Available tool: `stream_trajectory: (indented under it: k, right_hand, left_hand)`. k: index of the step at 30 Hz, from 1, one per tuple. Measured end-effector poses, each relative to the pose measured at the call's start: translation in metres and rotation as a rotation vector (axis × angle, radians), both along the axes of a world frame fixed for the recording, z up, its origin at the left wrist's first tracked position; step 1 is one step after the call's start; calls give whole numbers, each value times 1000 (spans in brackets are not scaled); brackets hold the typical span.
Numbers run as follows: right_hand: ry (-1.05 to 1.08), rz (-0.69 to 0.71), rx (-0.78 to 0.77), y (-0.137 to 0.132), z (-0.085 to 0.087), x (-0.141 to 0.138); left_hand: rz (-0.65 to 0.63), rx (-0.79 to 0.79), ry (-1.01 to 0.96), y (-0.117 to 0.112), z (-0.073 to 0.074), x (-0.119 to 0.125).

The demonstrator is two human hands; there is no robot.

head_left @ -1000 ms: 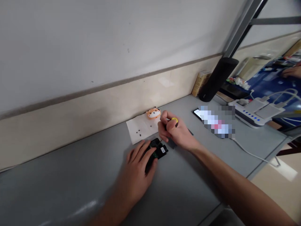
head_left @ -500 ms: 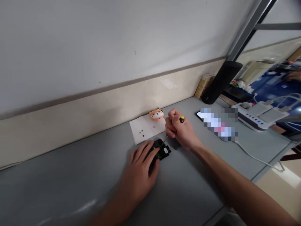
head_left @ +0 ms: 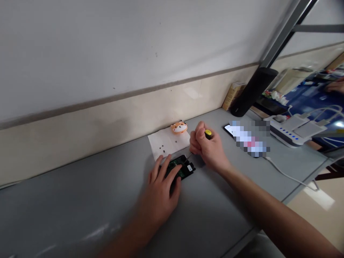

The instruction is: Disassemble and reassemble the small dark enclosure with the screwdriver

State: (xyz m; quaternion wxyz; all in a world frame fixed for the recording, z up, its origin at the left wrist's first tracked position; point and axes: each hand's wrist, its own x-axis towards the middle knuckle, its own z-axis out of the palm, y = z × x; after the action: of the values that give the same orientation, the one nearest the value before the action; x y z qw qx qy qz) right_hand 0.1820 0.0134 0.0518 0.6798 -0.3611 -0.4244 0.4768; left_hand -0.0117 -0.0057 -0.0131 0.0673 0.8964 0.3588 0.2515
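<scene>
My left hand [head_left: 161, 186] lies over a black device with a green circuit board [head_left: 185, 171], its fingers spread across the top and far side and its thumb along the near edge, bracing it against the desk. My right hand [head_left: 204, 143] is closed in a fist around a screwdriver [head_left: 208, 133]. The yellow end of its handle pokes out above the fist. Its thin shaft slants down to the right part of the board; the tip is too small to make out. Just behind, several tiny dark screws [head_left: 163, 151] lie on a white paper [head_left: 157, 141].
An orange-and-white animal-faced case [head_left: 179, 127] sits on the paper against the wall. To the right lies a phone [head_left: 245, 139] with a white cable, beside a power strip [head_left: 292, 132]. A black cylinder [head_left: 254, 92] and a small box [head_left: 233, 96] stand farther back.
My right fist has turned slightly, showing more of the screwdriver's yellow end. The far fingers of my left hand have shifted a little left, uncovering more green board.
</scene>
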Motion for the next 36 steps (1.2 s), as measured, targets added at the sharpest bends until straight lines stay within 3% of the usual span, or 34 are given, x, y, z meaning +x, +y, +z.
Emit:
stream_trajectory:
  k: [4,10,17,25,32,36]
  right_hand:
    - [10,-129,18,0,0,-6]
    - [-60,-193,36,-4,4,-9]
    - [93,15,14,-5,5,-9]
    - [99,-41,-86,-1,5,-2]
    - [249,134,-100,1,8,6]
    - [280,95,-137,0,11,10]
  left_hand:
    - [11,-21,7,-1,2,0]
    - [-49,-25,2,-2,2,0]
    - [-34,-18,-15,-2,0,1]
    - [-45,-18,19,0,0,0]
    - [-40,-3,22,-1,-1,0]
    - [-41,-11,30,-1,1,0]
